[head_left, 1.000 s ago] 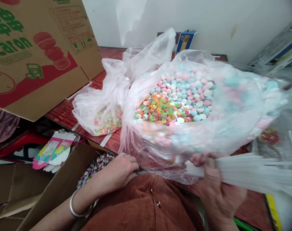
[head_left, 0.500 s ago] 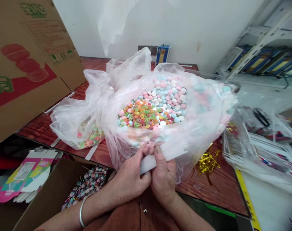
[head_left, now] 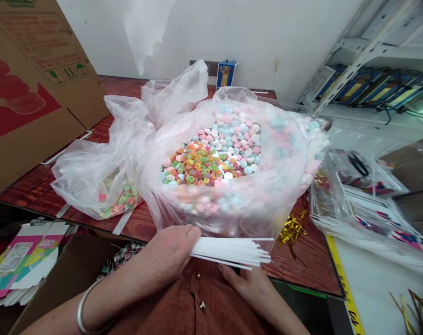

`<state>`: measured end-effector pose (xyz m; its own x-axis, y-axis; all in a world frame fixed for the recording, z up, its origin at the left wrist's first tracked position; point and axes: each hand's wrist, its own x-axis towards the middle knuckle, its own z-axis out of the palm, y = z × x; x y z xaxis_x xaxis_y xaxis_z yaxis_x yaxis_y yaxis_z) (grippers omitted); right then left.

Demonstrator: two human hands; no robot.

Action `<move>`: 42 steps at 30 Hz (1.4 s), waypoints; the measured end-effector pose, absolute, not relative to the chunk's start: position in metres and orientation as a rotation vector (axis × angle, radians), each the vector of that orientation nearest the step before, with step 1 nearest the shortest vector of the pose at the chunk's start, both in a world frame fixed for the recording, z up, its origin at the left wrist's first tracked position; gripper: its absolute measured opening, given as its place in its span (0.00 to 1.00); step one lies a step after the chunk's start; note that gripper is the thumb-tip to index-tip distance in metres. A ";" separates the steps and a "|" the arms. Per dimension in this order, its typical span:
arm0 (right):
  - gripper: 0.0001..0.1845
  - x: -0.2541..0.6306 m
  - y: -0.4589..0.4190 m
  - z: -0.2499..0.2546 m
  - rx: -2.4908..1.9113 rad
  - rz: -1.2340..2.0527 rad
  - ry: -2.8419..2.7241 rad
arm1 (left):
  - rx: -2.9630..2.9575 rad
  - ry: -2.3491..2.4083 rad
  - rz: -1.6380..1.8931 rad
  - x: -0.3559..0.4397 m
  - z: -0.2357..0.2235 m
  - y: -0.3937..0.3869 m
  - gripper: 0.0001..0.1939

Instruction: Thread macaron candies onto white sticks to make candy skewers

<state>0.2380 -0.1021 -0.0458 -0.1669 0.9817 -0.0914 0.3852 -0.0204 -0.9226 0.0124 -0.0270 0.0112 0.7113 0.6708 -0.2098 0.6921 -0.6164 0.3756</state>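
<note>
Two hands are down at the near edge of the counter [head_left: 302,265], both busy with one bundle of thin white sticks [head_left: 232,251]. The left hand [head_left: 169,253] has its fingers curled shut around one end of the bundle, so the sticks poke out to the right, lying roughly flat and fanning a bit at the free ends. The right hand [head_left: 248,286] sits just under those free ends, palm up and fingers loosely spread; can't really tell if it's touching the sticks or just cupped beneath them. There's a silver bangle [head_left: 81,314] on the left wrist.

The sticks are right in front of a big clear plastic bag [head_left: 284,186] stuffed with pastel round candies [head_left: 239,139] plus a patch of bright ring-shaped ones [head_left: 197,167] on the near side. A smaller bag [head_left: 89,177] with more ring candy slumps just to its left, touching it. Some gold twist ties [head_left: 293,228] lie on the counter beside the big bag's right corner. A large printed cardboard box [head_left: 33,93] leans at far left, and below the counter edge there's an open carton [head_left: 75,270] with wrapped lollipops [head_left: 125,253] in it.
</note>
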 end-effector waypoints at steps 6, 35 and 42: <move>0.11 0.244 -0.120 -0.039 -1.595 1.062 -1.776 | 2.710 1.108 -0.190 0.018 -0.027 -0.005 0.11; 0.11 0.230 -0.079 -0.040 -1.356 0.028 -1.968 | 1.252 1.184 0.724 0.010 0.006 -0.022 0.14; 0.09 0.237 -0.070 -0.030 -1.315 0.098 -1.933 | 1.042 1.010 0.944 0.042 0.024 0.000 0.15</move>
